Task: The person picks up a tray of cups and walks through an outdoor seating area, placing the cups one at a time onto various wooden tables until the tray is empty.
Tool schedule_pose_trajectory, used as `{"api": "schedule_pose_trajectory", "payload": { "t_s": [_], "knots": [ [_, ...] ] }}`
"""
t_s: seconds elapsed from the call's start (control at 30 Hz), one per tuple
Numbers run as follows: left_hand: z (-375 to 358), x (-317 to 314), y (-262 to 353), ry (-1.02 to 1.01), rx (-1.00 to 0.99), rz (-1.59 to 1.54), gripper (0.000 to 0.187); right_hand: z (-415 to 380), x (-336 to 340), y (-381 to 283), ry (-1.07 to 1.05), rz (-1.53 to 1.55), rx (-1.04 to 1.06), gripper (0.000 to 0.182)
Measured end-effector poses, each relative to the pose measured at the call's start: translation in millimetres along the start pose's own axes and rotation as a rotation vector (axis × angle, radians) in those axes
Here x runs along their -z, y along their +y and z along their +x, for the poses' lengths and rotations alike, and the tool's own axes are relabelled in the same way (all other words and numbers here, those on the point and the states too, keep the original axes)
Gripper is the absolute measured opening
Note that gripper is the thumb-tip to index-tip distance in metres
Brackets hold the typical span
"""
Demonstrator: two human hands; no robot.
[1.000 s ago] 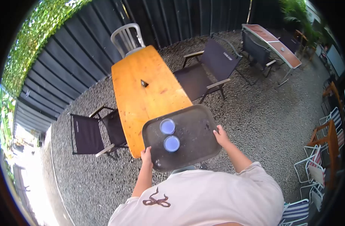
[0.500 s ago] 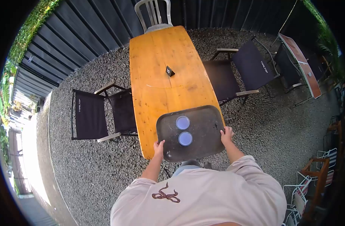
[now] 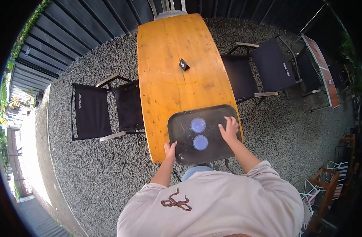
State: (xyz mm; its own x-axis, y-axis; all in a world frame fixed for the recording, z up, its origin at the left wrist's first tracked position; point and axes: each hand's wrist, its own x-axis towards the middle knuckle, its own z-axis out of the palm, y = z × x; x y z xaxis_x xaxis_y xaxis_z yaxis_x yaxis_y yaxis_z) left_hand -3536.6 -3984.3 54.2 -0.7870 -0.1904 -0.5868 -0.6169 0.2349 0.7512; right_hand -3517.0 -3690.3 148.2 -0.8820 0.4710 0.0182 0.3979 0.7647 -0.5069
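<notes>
A dark rectangular serving tray [image 3: 189, 152] rests over the near end of the wooden table [image 3: 177, 87], its front edge overhanging toward me. Two round cups with pale violet tops, a far cup [image 3: 198, 125] and a near cup [image 3: 200, 142], stand on it one behind the other. My left hand [image 3: 170, 150] grips the tray's left edge, thumb up at the rim. Over the right part of the tray, my right hand [image 3: 230, 130] is off the rim, fingers spread and holding nothing, a little way right of the cups.
A black number sign [image 3: 183, 64] marked 10 stands mid-table. Black folding chairs flank the table: a left chair [image 3: 92, 112] and a right chair [image 3: 271, 63]. A metal chair [image 3: 169, 14] is at the far end. Gravel [image 3: 110, 170] covers the ground, and a dark fence [image 3: 106, 23] runs behind.
My right hand has let go of the tray's right edge and moved inward over the tray, fingers spreading. The left hand stays at its edge. The whole view has shifted slightly.
</notes>
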Motion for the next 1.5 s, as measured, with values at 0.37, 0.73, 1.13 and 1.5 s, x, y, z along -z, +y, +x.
{"api": "schedule_pose_trajectory", "payload": {
  "t_s": [0.37,0.73,1.13,1.5],
  "knots": [
    [17.7,7.5,-15.7,-0.170,-0.001,0.042,0.061,60.8,15.9,-118.5,-0.902,-0.401,0.969,0.066],
    [1.5,18.7,18.3,-0.274,0.060,0.267,0.075,108.4,11.1,-126.3,-0.759,-0.105,0.882,0.057],
    [-0.6,20.7,26.3,-0.298,0.100,0.346,0.079,183.9,-16.0,-143.7,-0.718,-0.483,0.580,0.064],
    [10.6,13.8,9.8,-0.289,0.077,0.307,0.076,161.6,-35.1,-38.4,-0.058,0.108,0.394,0.073]
  ]
}}
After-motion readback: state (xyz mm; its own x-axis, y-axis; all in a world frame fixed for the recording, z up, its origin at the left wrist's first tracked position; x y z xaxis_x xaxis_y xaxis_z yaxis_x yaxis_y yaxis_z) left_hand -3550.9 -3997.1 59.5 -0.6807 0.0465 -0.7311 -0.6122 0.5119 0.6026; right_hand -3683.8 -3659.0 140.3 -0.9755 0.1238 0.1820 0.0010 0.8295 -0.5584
